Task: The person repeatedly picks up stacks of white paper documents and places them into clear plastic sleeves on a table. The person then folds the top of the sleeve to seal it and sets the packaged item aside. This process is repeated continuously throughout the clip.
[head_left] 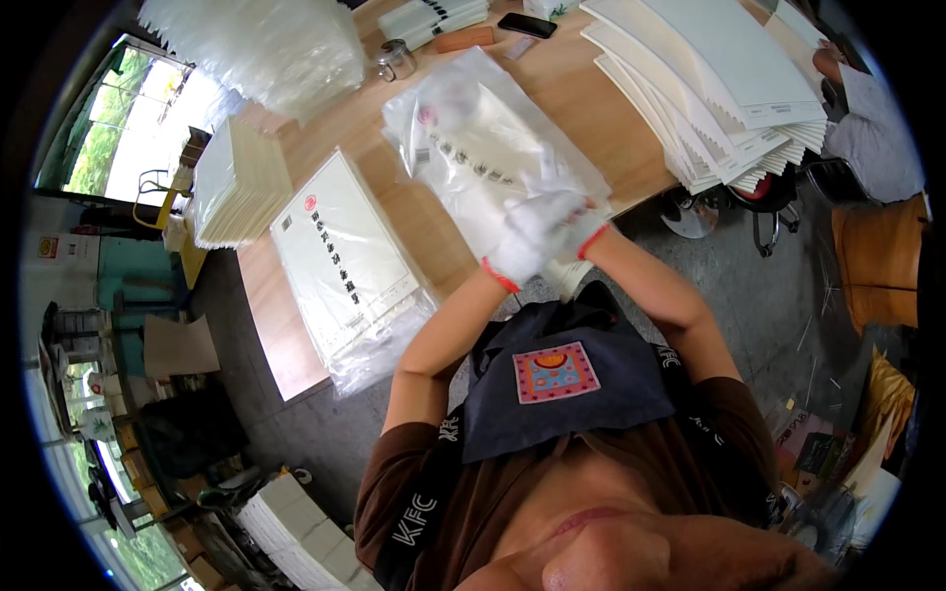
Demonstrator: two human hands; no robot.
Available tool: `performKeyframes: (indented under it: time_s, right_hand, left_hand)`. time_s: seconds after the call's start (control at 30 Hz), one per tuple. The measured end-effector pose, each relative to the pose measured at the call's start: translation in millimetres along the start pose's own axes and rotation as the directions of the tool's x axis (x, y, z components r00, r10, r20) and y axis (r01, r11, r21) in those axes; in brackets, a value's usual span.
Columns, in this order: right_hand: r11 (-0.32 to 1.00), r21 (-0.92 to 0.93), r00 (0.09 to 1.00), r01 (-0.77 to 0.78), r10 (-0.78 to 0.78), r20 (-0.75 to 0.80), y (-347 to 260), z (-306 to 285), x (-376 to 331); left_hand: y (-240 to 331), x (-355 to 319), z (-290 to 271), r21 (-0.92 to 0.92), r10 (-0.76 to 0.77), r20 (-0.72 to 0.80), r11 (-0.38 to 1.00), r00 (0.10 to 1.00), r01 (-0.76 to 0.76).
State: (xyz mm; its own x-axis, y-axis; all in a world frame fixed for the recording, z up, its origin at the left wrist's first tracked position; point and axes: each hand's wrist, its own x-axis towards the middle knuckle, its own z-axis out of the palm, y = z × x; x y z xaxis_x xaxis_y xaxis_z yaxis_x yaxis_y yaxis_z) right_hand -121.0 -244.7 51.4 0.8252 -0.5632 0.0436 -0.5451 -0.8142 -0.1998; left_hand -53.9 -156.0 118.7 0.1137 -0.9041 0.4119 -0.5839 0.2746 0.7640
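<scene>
Both my hands wear white gloves with red cuffs and meet over the near end of a clear plastic bag. The bag holds a cream printed sheet or folder with a column of black characters and a red round mark. My left hand is closed at the bag's near edge; what its fingers grip is hidden. Close against it, my right hand is partly covered, its fingers blurred against the plastic. A cream edge sticks out below the hands. Left of them lies a pile of similar bagged folders.
On the wooden table stand a cream stack, a heap of clear bags, a glass jar, an orange block and a black phone. Fanned white folders overhang the right edge. Another person's arm shows beyond.
</scene>
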Motion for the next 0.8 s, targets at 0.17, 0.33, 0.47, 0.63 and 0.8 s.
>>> performKeyframes:
  time_s: [0.17,0.33,0.47,0.63,0.8]
  right_hand:
    - [0.98,0.14,0.934,0.144,-0.088,-0.346,0,-17,-86]
    - [0.956,0.03,0.956,-0.292,0.292,0.006,63,0,-26]
    - [0.977,-0.014,0.977,-0.211,0.211,-0.025,70,-1,-16]
    - [0.992,-0.09,0.99,-0.089,0.098,0.097,48,-1,-86]
    - [0.994,-0.013,0.98,-0.109,0.109,0.167,31,-19,-132]
  left_hand:
    - [-69,-51,6,0.043,-0.139,-0.139,0.988,0.981,0.146]
    - [-74,-82,29,0.642,0.005,-0.04,0.766,0.999,0.022]
    - [-123,-94,-27,0.584,-0.197,-0.451,0.672,0.87,0.455]
    - [-67,-129,-44,0.548,-0.25,-0.455,0.678,0.855,0.489]
    - [-34,-172,-38,0.5,-0.222,-0.41,0.757,0.885,0.421]
